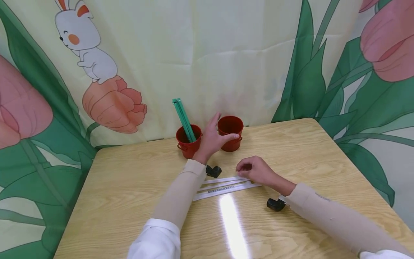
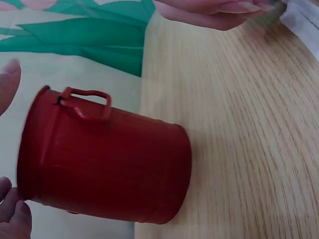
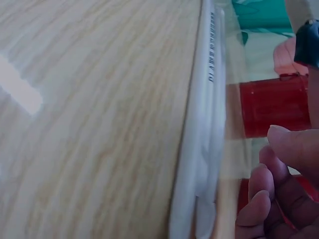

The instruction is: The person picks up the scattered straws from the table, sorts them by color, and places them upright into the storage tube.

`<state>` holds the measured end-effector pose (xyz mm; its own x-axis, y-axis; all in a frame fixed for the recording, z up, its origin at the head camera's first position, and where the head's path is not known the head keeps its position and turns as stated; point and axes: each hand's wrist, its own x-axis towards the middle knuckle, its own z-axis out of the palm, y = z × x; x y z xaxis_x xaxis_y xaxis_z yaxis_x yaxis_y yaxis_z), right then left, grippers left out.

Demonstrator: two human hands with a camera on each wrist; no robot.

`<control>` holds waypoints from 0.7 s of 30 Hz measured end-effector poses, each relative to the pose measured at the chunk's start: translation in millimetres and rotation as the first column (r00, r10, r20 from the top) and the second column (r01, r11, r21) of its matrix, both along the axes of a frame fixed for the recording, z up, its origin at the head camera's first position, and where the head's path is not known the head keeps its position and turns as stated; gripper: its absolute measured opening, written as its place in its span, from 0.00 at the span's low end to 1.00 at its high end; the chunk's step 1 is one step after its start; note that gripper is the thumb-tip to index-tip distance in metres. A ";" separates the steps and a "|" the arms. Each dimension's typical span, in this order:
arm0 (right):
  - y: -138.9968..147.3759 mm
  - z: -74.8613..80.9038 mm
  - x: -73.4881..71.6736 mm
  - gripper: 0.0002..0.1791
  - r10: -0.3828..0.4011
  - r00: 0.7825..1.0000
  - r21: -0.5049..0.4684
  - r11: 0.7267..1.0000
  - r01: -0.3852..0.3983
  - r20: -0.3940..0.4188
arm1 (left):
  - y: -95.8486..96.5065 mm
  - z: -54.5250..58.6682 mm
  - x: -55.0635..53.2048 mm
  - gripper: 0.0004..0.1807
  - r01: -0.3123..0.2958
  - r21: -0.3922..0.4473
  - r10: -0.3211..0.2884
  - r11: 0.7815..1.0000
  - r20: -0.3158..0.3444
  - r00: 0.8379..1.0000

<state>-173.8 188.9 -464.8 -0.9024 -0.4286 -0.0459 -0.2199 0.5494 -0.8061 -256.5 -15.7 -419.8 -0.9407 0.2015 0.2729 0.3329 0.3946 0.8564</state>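
My left hand (image 1: 214, 142) reaches between two small red buckets, its thumb spread from the fingers at the right bucket (image 1: 230, 133). In the left wrist view, fingertips (image 2: 15, 214) are right at the rim of that red bucket (image 2: 109, 159), with the thumb apart from it. Long white paper-wrapped straws (image 1: 223, 188), printed with small text, lie side by side on the table. Over their right end hovers my right hand (image 1: 255, 169), fingers loosely bent. The right wrist view shows nothing between its thumb and fingers (image 3: 261, 179); the straws (image 3: 204, 124) lie beside it.
The left red bucket (image 1: 189, 145) holds several green sticks (image 1: 184, 120) standing tilted. Both buckets stand at the back edge of the wooden table (image 1: 129, 187), against a printed curtain (image 1: 242, 72). Black wrist cameras (image 1: 276, 205) jut from the cuffs.
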 end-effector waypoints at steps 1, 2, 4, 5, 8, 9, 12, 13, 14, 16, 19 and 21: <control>-1.2 -0.9 0.1 0.04 0.000 1.000 -0.002 1.000 0.000 0.001 | 0.7 -0.9 -1.1 0.58 -0.004 -0.014 0.004 1.000 0.003 1.000; -2.1 -1.8 0.0 0.04 0.002 1.000 -0.005 1.000 -0.002 0.003 | 1.1 -1.7 -1.9 0.58 -0.010 -0.028 0.010 1.000 0.008 1.000; -3.5 -4.0 -0.9 0.04 0.003 1.000 -0.005 1.000 -0.003 0.009 | 2.0 -2.9 -3.9 0.59 -0.020 -0.042 0.021 0.999 0.021 1.000; -4.2 -4.8 -1.1 0.04 0.001 1.000 -0.004 1.000 -0.001 0.014 | 2.4 -3.3 -4.9 0.59 -0.027 -0.050 0.028 0.998 0.025 0.999; -5.7 -7.6 -2.1 0.04 -0.009 1.000 0.004 1.000 0.009 0.024 | 3.8 -4.4 -7.8 0.59 -0.033 -0.060 0.035 0.998 0.029 0.999; -6.0 -8.7 -2.3 0.05 -0.011 0.999 0.008 1.000 0.011 0.030 | 4.5 -4.5 -8.6 0.59 -0.032 -0.062 0.034 0.998 0.025 0.999; -7.7 -11.5 -1.7 0.05 -0.012 0.999 0.018 1.000 0.011 0.050 | 6.4 -6.3 -10.2 0.58 -0.021 -0.052 0.022 0.998 0.013 1.000; -8.4 -12.3 -1.3 0.06 -0.007 0.998 0.021 1.000 0.005 0.055 | 7.0 -7.1 -10.4 0.57 -0.021 -0.053 0.022 0.998 0.013 1.000; -9.1 -12.8 -0.7 0.06 -0.002 0.998 0.026 1.000 0.000 0.059 | 7.5 -7.8 -10.6 0.57 -0.021 -0.052 0.022 0.998 0.015 1.000; -10.6 -13.4 0.1 0.06 0.009 0.999 0.034 0.999 -0.011 0.050 | 8.5 -8.9 -11.4 0.56 -0.022 -0.049 0.023 0.999 0.022 0.999; -12.2 -13.7 0.6 0.07 0.033 0.999 0.051 0.998 -0.034 0.024 | 9.7 -8.7 -13.2 0.55 -0.019 -0.046 0.021 0.999 0.045 0.999; -13.2 -14.1 0.0 0.07 0.054 0.998 0.061 0.997 -0.055 0.009 | 9.8 -8.3 -14.9 0.55 -0.016 -0.040 0.019 0.999 0.061 0.998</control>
